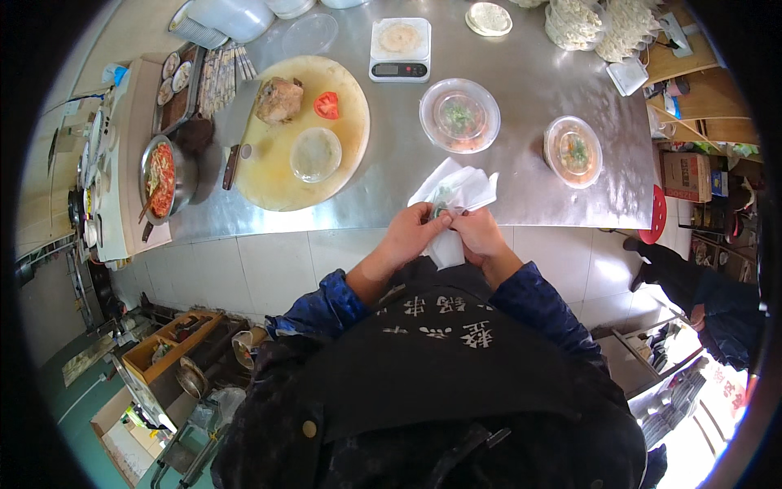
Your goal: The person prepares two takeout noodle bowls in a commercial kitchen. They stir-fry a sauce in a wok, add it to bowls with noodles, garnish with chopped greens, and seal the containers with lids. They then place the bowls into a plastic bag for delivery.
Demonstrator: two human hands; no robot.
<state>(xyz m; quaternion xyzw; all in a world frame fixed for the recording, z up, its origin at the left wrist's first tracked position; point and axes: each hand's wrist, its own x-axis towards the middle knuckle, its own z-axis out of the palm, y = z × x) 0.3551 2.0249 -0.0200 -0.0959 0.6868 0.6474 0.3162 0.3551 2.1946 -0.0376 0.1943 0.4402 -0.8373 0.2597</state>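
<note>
A crumpled white plastic bag (467, 188) with a patch of green is bunched at the near edge of a steel table (391, 147). My left hand (410, 231) pinches its middle between thumb and fingers. On its other side my right hand (481, 233) grips it too, the fingertips of both hands almost meeting. One end of the bag hangs below my hands, in front of my black apron (452, 367). Just beyond the bag stands a lidded clear plastic bowl (460, 116) of food with chopped greens. A second lidded bowl (573, 151) stands farther right.
On the left, a round chopping board (275, 189) bears a cleaver (235, 134), a meat chunk (280, 101), a tomato piece (326, 105) and a small lidded tub (315, 154). A metal bowl (183, 177) holds red shreds. Behind sits a kitchen scale (400, 49). Another person (702, 299) is at right.
</note>
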